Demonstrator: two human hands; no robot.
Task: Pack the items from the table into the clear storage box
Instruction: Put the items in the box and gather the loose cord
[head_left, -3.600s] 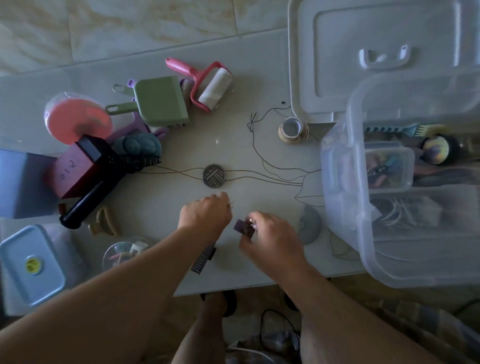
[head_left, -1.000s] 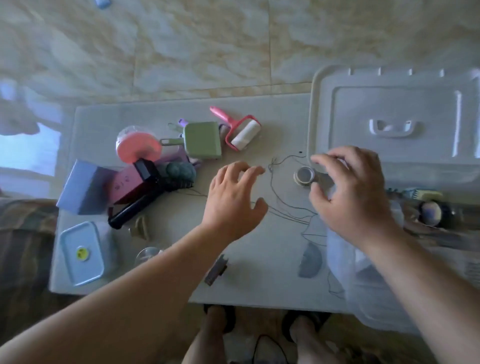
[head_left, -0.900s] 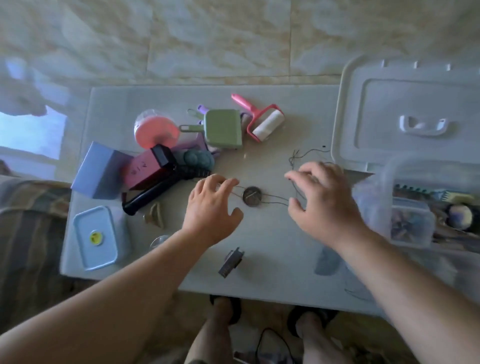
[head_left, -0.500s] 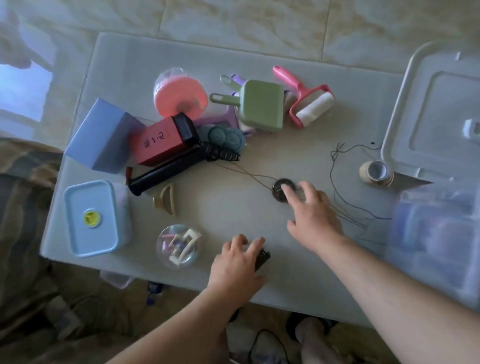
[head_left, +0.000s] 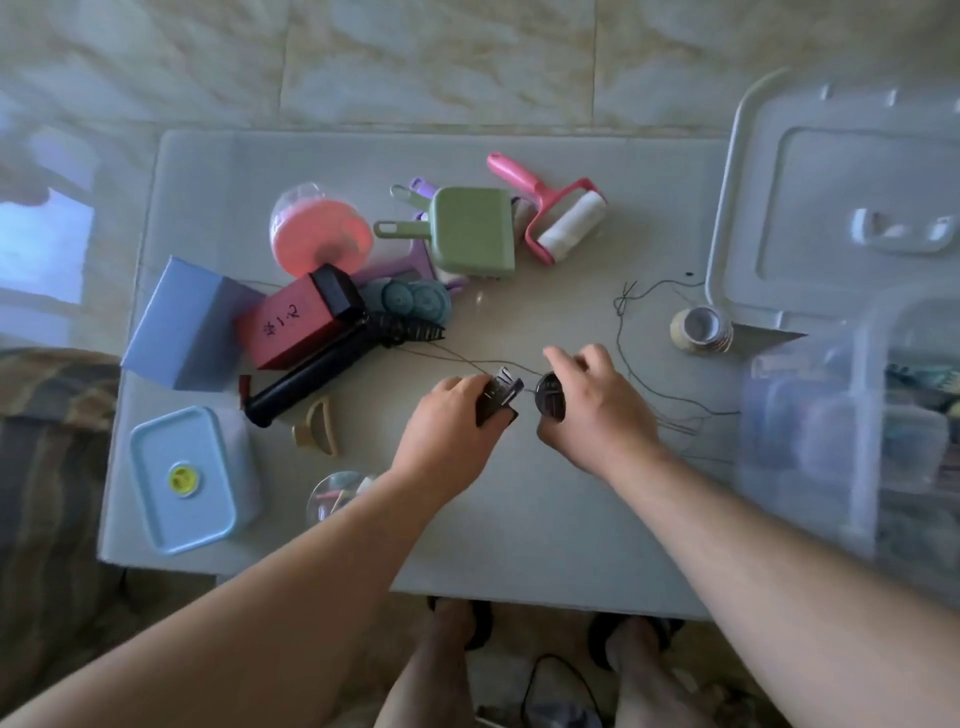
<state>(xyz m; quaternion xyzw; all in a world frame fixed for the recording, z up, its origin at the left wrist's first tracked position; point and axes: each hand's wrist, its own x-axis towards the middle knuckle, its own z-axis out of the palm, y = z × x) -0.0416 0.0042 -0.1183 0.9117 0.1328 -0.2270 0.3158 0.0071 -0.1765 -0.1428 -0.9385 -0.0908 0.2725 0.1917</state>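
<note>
Red box (head_left: 291, 325) near the table's (head_left: 519, 530) left edge carries dark handwritten marks on its top; not legible. No other writing readable.

Half a second ago the left hand (head_left: 447, 436) was down at the near edge, reaching onto a small dark clip; the right hand (head_left: 592, 410) had fingertips on the round dark disc. Now both hands sit mid-table, close together. Left grip: fingers curled round the dark ridged clip (head_left: 497, 397), lifted. Right grip: thumb and fingers pinching the disc (head_left: 549, 399) on edge.

Disc is flat, round and dark, with thin dark thread (head_left: 631, 312) trailing from it toward the right edge. Clear storage box (head_left: 810, 426) stands at the right edge, already holding items, its lid (head_left: 831, 197) lying behind it.
</note>
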